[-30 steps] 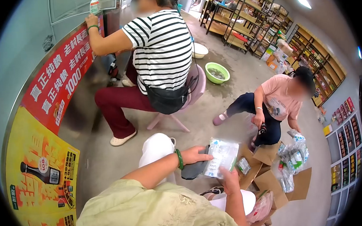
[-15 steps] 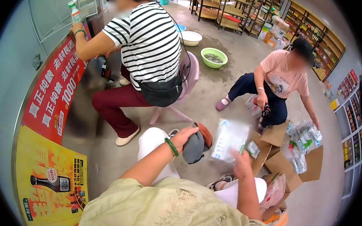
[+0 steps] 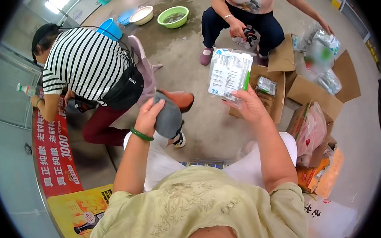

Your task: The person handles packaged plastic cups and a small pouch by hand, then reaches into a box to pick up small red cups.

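My left hand [image 3: 147, 118] is closed on a grey, rounded, soft-looking piece [image 3: 169, 120]. Behind that, an orange-brown piece with a dark edge [image 3: 180, 101] sticks out; whether the two are joined I cannot tell. In my right hand [image 3: 251, 106], pinched at its lower corner, is a clear plastic packet [image 3: 229, 74] with white printed sides and a green strip. The packet is held upright, facing me, above the floor. Just beyond my right hand, a small silvery packet [image 3: 266, 85] lies in an open cardboard box [image 3: 277, 106].
A person in a striped shirt [image 3: 84, 60] sits front left, holding a spray bottle [image 3: 26, 89]. Another person [image 3: 254, 12] squats ahead, one hand at plastic-wrapped packets [image 3: 320, 54]. Basins, including a green one [image 3: 173, 17], stand behind. More boxes [image 3: 314, 129] are at my right.
My view has swung rightward and down. Both hands have come up, still holding their things, and the packet now shows its print clearly. The striped-shirt person has leaned forward.
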Tool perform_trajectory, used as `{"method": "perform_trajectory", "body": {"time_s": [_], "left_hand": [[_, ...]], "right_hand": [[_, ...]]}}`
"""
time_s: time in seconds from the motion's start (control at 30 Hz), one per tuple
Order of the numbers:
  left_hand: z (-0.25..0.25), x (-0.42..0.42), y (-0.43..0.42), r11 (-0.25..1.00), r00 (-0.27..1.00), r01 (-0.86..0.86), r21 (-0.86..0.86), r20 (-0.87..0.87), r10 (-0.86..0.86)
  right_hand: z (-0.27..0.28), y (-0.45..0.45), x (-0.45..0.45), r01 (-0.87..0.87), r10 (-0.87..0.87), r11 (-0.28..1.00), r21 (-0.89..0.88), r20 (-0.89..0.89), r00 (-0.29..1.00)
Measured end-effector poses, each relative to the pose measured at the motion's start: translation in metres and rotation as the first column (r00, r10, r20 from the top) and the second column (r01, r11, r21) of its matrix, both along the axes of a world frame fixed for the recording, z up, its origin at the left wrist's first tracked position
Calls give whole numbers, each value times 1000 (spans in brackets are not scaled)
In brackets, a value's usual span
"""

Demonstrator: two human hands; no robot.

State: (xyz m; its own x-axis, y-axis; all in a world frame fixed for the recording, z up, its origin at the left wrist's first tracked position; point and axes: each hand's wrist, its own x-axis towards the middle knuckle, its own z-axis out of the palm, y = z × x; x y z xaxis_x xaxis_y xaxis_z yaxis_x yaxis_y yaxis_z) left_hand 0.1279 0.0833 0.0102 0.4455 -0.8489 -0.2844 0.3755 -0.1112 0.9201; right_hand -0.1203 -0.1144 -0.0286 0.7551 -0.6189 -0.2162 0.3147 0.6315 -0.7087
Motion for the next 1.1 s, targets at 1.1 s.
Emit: {"method": "perform_trajectory", "body": {"time_s": [1.1], "left_hand": [[-46,56,-48,922,810,-382,60,503,303]], "right_hand": [[6,24,-30,-11,10,1000,5,86,996]]}}
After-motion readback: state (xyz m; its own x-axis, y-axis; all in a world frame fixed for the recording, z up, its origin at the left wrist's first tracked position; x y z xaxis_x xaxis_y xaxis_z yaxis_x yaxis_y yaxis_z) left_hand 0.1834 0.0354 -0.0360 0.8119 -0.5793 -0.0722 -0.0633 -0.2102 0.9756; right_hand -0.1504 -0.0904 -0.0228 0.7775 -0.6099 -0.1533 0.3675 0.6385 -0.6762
